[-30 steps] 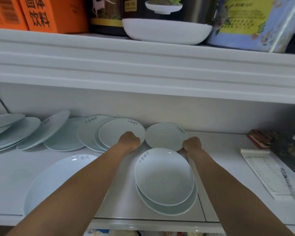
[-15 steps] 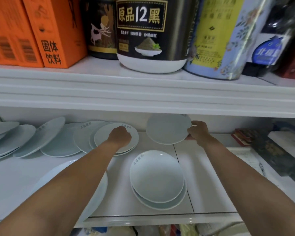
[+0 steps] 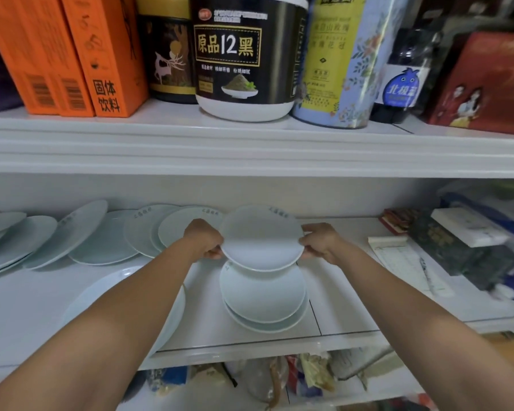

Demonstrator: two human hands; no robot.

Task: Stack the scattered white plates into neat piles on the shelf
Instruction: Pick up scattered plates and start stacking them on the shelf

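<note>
A small white plate point(image 3: 261, 238) hangs in the air above the white shelf point(image 3: 347, 315), held at both rims. My left hand point(image 3: 204, 238) grips its left edge and my right hand point(image 3: 319, 241) grips its right edge. Just below and in front of it sits a pile of two small plates point(image 3: 263, 298). Behind my left hand, overlapping plates point(image 3: 149, 229) lean in a row running to the far left point(image 3: 27, 235). A large plate point(image 3: 172, 315) lies at the front left, mostly hidden under my left forearm.
The upper shelf point(image 3: 250, 149) overhangs closely and carries orange boxes point(image 3: 72, 54), a black-and-white tub point(image 3: 245, 57) and tins. On the right of the plate shelf lie a notepad with a pen point(image 3: 407, 262) and dark boxes point(image 3: 457, 241). Bags sit below the shelf.
My right hand lifted the plate and carried it left over the pile. My left hand left the leaning plates and took hold of the held plate's left edge.
</note>
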